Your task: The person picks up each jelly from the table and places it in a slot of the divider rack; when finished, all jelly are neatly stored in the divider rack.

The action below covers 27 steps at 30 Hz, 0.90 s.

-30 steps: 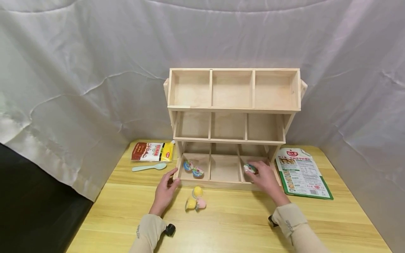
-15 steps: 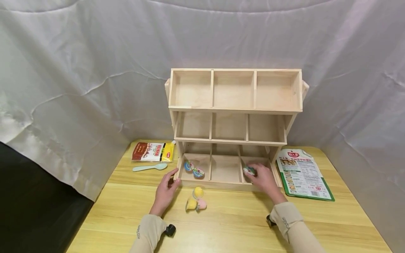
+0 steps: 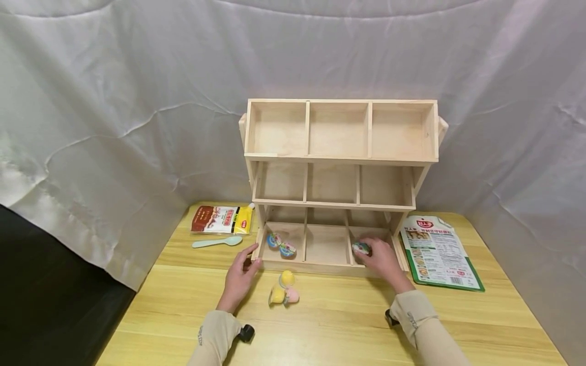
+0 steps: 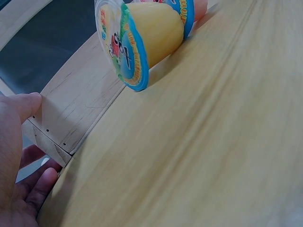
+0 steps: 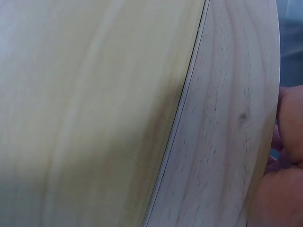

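Observation:
My right hand (image 3: 382,258) reaches into the bottom right compartment of a wooden three-tier rack (image 3: 329,267) and pinches a jelly cup (image 3: 360,248) whose printed lid shows. In the right wrist view, the rack's front board (image 5: 218,123) hides most of that hand and the cup. My left hand (image 3: 239,279) holds the rack's lower left front corner, thumb on the front board and fingers round the side. Two jelly cups with blue printed lids, one a jelly cup (image 3: 287,249), lie in the bottom left compartment. Two yellow jelly cups (image 4: 156,30) and a pink jelly cup (image 3: 291,295) lie before the rack.
Left of the rack, a red, white and yellow sauce pouch (image 3: 222,219) lies behind a pale green spoon (image 3: 217,242). A green-and-white food packet (image 3: 439,254) lies flat on the right. Grey curtains (image 3: 339,51) hang behind and beside the table.
Between the earlier frames and now, my right hand shifts very slightly with the jelly cup, staying in the same compartment. The left hand keeps its place at the corner.

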{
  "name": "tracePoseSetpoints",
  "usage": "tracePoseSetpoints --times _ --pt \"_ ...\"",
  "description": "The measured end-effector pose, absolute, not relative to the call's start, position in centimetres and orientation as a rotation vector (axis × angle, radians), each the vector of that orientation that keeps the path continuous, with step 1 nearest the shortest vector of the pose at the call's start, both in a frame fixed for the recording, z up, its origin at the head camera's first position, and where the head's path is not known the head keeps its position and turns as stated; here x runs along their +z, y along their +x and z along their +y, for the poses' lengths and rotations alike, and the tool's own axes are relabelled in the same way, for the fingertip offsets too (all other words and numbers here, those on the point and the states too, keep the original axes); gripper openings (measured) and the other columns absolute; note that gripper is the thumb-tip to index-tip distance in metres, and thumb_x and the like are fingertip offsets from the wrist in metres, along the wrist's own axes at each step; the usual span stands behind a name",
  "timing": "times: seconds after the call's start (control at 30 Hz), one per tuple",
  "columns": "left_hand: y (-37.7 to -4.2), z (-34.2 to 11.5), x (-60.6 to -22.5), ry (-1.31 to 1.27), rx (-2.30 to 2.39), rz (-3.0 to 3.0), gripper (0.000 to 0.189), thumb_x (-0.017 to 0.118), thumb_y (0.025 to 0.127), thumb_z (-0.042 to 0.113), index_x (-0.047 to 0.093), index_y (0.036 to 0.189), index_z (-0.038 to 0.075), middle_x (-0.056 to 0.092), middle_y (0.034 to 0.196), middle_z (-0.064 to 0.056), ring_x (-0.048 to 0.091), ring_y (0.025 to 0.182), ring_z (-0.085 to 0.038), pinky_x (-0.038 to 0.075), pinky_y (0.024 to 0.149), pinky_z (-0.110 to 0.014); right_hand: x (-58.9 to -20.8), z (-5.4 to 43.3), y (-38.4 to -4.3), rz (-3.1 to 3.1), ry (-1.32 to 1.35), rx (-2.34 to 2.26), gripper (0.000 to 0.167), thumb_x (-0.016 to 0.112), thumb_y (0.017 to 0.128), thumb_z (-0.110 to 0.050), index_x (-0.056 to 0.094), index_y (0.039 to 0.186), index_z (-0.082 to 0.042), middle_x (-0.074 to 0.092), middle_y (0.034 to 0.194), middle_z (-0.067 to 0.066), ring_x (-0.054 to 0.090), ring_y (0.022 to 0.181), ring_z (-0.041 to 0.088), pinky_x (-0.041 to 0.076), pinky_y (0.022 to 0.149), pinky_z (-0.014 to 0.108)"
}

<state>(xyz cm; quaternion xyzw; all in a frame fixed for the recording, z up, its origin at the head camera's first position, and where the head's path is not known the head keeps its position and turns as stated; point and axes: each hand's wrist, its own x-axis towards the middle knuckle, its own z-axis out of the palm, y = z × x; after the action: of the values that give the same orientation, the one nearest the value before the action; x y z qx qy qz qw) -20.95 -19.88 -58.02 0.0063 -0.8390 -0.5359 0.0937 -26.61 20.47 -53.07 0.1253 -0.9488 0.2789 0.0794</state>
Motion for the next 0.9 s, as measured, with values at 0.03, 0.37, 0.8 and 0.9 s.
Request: tracePoseSetpoints --times 0.03,0.37,0.8,0.9 --pt "-21.0 -19.9 -58.0 0.018 -1.589 -2.489 0.046 0.066 0.103 0.033 0.056 0.148 0.032 0.059 0.143 -0.007 0.063 0.107 -0.02 0.053 0.09 -0.032 -53.1 20.5 -26.6 -2.848 0.367 0.844 0.038 0.08 0.091 -0.018 0.072 0.122 0.001 0.071 0.116 0.025 0.067 0.096 0.036 0.053 0.081 0.052" --pt "-21.0 -19.9 -58.3 0.013 -1.559 -2.488 0.048 0.067 0.102 0.033 0.056 0.149 0.028 0.06 0.14 -0.01 0.063 0.105 -0.02 0.054 0.087 -0.031 -52.0 19.9 -25.8 -2.796 0.364 0.933 0.042 0.077 0.094 -0.017 0.068 0.13 0.001 0.059 0.137 0.028 0.06 0.12 0.047 0.049 0.1 0.062" --pt "-21.0 -19.9 -58.1 0.043 -1.573 -2.497 0.046 0.067 0.102 0.03 0.057 0.147 0.03 0.061 0.138 -0.009 0.064 0.107 -0.019 0.053 0.088 -0.03 -49.2 16.6 -23.6 -2.76 0.441 0.976 0.045 0.076 0.094 -0.022 0.067 0.134 -0.003 0.062 0.131 0.019 0.061 0.117 0.041 0.051 0.096 0.061" --pt "-21.0 -19.9 -58.1 0.046 -1.571 -2.504 0.046 0.067 0.103 0.032 0.057 0.148 0.031 0.06 0.141 -0.007 0.064 0.108 -0.019 0.053 0.089 -0.03 -49.4 15.3 -23.0 -2.741 0.483 0.999 0.044 0.077 0.093 -0.019 0.067 0.132 -0.003 0.063 0.13 0.018 0.063 0.108 0.037 0.054 0.093 0.057"
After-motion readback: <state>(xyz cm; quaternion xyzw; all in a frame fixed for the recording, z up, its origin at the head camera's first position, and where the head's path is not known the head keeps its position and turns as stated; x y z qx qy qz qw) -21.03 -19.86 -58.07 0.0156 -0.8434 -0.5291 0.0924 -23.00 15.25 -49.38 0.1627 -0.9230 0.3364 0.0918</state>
